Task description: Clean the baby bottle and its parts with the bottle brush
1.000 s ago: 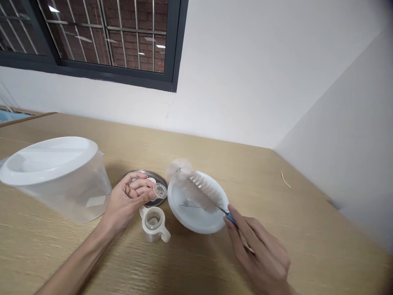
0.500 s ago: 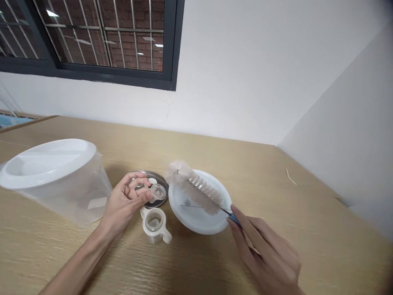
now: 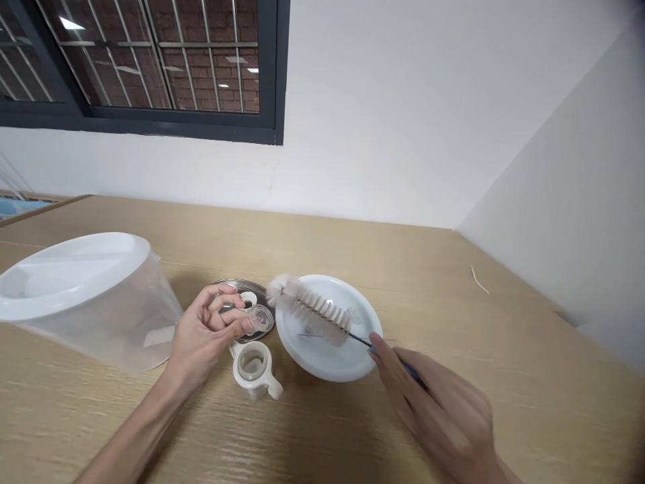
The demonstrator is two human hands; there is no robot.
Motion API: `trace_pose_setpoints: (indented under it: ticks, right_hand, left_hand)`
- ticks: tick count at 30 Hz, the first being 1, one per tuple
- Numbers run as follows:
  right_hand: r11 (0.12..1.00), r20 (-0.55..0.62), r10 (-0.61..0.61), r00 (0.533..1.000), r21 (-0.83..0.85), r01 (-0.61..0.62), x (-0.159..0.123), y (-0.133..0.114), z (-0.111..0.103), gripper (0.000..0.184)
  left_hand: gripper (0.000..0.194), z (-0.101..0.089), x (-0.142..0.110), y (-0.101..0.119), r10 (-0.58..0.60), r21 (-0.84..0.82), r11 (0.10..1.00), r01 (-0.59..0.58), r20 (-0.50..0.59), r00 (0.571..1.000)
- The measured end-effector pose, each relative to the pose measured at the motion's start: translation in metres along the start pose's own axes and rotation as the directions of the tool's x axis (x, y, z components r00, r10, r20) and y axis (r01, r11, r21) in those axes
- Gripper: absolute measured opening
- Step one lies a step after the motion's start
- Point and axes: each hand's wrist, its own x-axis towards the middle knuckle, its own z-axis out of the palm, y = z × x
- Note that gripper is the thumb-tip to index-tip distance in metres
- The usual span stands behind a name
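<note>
Between the thumb and fingers of my left hand is a clear round bottle nipple, its wide rim facing me. My right hand grips the blue handle of a bottle brush. The brush's pale bristles point left, over a white bowl, with the tip near the nipple. A two-handled baby bottle stands uncapped just below my left hand. Behind that hand lies a round metal tray with a white ring on it.
A large translucent bin with a white rim stands at the left on the wooden table. The bowl holds a little clear liquid and a thin wire-like item. A pale strip lies far right. A wall and barred window rise behind.
The brush has turned slightly and drawn a bit left and down over the bowl, and more of its wire stem shows. My left hand keeps its hold on the nipple nearly unmoved.
</note>
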Motion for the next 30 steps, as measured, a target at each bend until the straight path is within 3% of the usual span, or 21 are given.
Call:
trace_pose_setpoints:
  ticks: [5, 12, 19, 24, 30]
  right_hand:
    - [0.998, -0.067, 0.027, 0.997, -0.063, -0.031, 0.008, -0.006, -0.005, 0.071]
    - [0.999, 0.011, -0.028, 1.0, 0.022, 0.028, 0.0, -0.003, 0.0, 0.065]
    - [0.964, 0.007, 0.229, 0.973, 0.138, -0.228, 0.004, -0.004, 0.006, 0.048]
    - [0.952, -0.011, 0.264, 0.965, 0.167, -0.258, 0.006, -0.008, 0.005, 0.047]
    - [0.937, -0.005, 0.294, 0.956, 0.201, -0.287, 0.003, -0.008, 0.004, 0.05]
  left_hand:
    - [0.049, -0.002, 0.001, -0.001, 0.009, 0.008, 1.0, -0.009, -0.01, 1.0]
    - [0.048, -0.003, 0.001, 0.001, 0.0, -0.001, 1.0, 0.0, -0.009, 1.0]
    - [0.052, -0.002, -0.002, 0.005, -0.073, 0.12, 0.991, 0.061, 0.096, 0.993]
    - [0.044, -0.005, -0.001, 0.004, -0.062, 0.184, 0.982, 0.035, 0.143, 0.988]
    - [0.04, -0.014, -0.001, 0.0, -0.05, 0.252, 0.968, 0.02, 0.116, 0.992]
